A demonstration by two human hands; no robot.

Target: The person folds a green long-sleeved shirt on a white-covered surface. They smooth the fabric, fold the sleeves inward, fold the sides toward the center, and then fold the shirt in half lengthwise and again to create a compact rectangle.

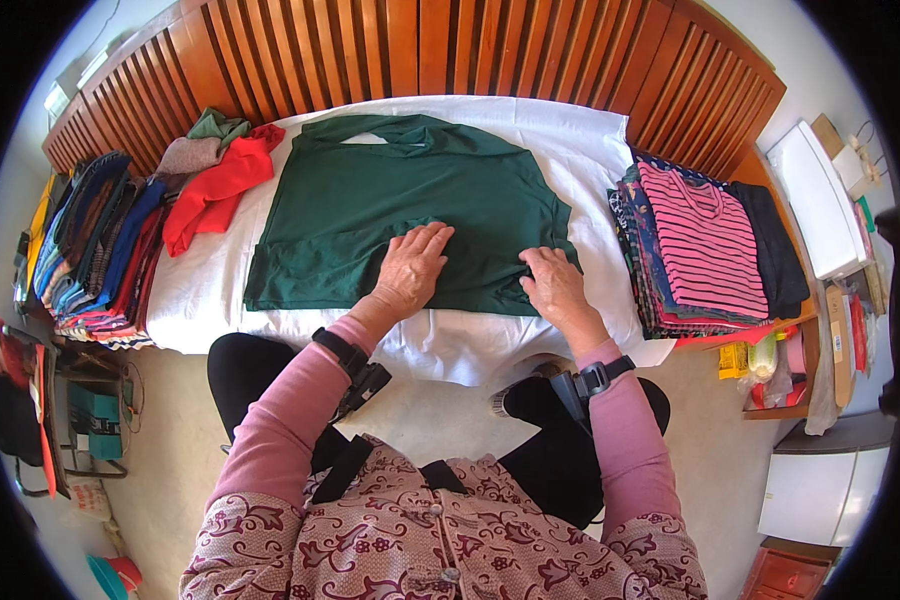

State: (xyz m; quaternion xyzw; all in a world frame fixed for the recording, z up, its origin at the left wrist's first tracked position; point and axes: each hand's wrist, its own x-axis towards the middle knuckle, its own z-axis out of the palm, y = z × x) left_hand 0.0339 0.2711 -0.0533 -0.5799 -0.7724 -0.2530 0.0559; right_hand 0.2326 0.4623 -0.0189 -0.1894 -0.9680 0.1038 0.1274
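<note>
A dark green long-sleeved top (412, 180) lies spread on a white sheet (195, 300), its neckline at the far side. A folded-in sleeve makes a wrinkled band along its near left part. My left hand (414, 262) rests flat on the middle of the top, beside a raised fold, and grips nothing. Over the near right part of the top, my right hand (555, 281) touches the cloth with bent fingers, thumb and forefinger apart. Some fabric is bunched beside that thumb. The undersides of both hands are hidden.
Folded clothes (105, 240) are stacked at the left, beside a loose red garment (217, 187). A pink striped top (701, 240) tops the right stack, next to dark folded cloth (772, 255). A slatted wooden headboard (390, 52) stands behind. My knees are against the near side.
</note>
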